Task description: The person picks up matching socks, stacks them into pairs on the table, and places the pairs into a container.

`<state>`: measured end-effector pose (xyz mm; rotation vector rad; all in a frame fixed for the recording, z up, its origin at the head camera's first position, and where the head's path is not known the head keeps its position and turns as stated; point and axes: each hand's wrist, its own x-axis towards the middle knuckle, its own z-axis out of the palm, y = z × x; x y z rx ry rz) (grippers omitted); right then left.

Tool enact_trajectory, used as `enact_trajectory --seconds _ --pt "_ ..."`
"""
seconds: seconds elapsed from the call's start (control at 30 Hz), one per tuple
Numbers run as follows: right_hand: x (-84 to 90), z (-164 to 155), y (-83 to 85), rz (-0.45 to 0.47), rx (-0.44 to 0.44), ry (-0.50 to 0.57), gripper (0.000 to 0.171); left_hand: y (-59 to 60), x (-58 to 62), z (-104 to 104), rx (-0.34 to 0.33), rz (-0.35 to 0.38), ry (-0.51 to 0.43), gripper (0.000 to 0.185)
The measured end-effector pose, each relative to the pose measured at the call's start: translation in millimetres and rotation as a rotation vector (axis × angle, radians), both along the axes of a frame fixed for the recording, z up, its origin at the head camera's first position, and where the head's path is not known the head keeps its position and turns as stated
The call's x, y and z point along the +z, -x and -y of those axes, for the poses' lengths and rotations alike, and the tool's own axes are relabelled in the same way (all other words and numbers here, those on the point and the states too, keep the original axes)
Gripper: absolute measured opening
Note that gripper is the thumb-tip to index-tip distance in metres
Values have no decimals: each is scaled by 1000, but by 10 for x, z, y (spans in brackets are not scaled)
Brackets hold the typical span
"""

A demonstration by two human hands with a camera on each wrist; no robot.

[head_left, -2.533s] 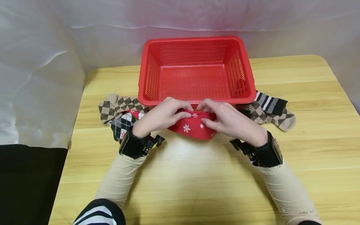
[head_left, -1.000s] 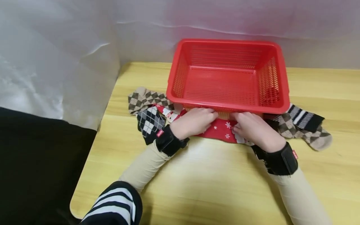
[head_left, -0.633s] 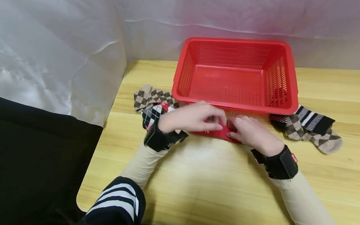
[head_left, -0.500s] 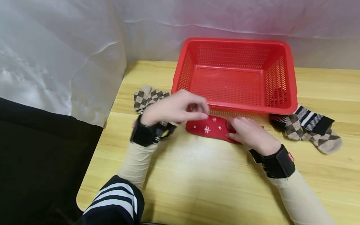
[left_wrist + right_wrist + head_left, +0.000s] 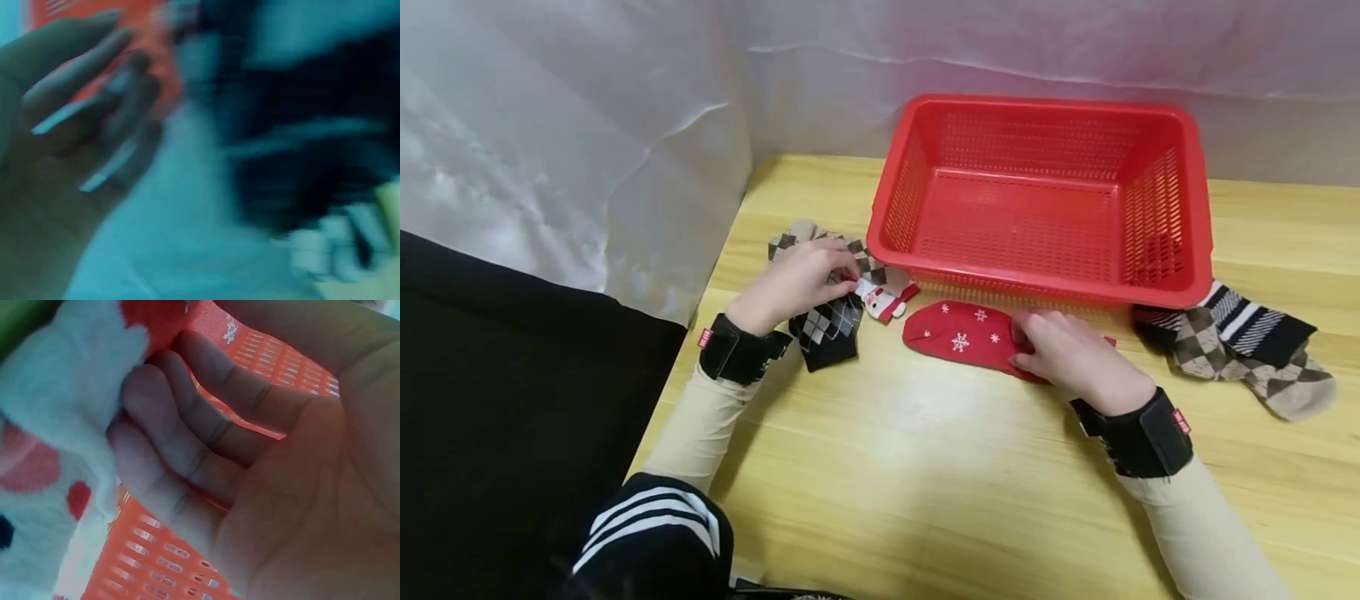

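A red sock with white snowflakes [image 5: 958, 335] lies flat on the wooden table [image 5: 925, 467], just in front of the red mesh basket [image 5: 1045, 279]. My right hand [image 5: 1026, 346] holds its right end; in the right wrist view the fingers [image 5: 187, 450] curl against the sock's white fluffy cuff [image 5: 62, 381]. My left hand [image 5: 838, 279] reaches into a pile at the left: a beige argyle sock [image 5: 793, 235], a black argyle sock [image 5: 831, 333] and a red-and-white sock [image 5: 887, 300]. Its fingertips touch the pile. The left wrist view is blurred, showing loosely extended fingers [image 5: 81, 106].
The basket holds nothing. To its right lie a black striped sock [image 5: 1251, 321] and another beige argyle sock [image 5: 1270, 379]. A white sheet [image 5: 587, 150] covers the wall behind and to the left. The table's left edge is close to my left forearm.
My left hand has let go of the red snowflake sock and moved left to the sock pile. My right hand stays on the red sock. The view has shifted left.
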<state>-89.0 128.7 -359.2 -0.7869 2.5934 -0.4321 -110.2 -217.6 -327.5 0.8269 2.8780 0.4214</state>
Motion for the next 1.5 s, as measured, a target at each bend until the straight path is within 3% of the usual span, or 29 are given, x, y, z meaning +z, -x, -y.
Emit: enact_trajectory --seconds 0.1,0.2,0.33,0.47,0.6,0.77,0.97,1.13,1.27,1.5 --pt "17 -8 13 -2 0 -5 24 42 -174 41 -63 -137 16 12" --pt "33 -13 28 -9 0 -5 24 68 -277 55 -125 -217 19 15" --pt "39 -3 28 -13 9 4 24 62 -344 75 -137 -221 45 24" --pt "29 9 7 -9 16 17 25 58 -381 99 -132 -210 33 18" --pt "20 5 -3 -10 12 20 26 102 -360 136 -106 -200 -105 12" --pt "19 -16 -4 -10 1 9 25 200 -254 220 -36 -124 -347 12" --pt "8 -31 -20 -8 0 21 26 247 -114 312 143 14 -545 15" --pt "-18 -22 -22 -18 3 38 24 241 -21 364 266 29 -676 19" --pt "-33 -10 -21 -24 9 46 24 229 30 408 301 -18 -844 15" --pt "-48 5 -12 -18 7 49 24 285 130 449 268 -214 -1043 15"
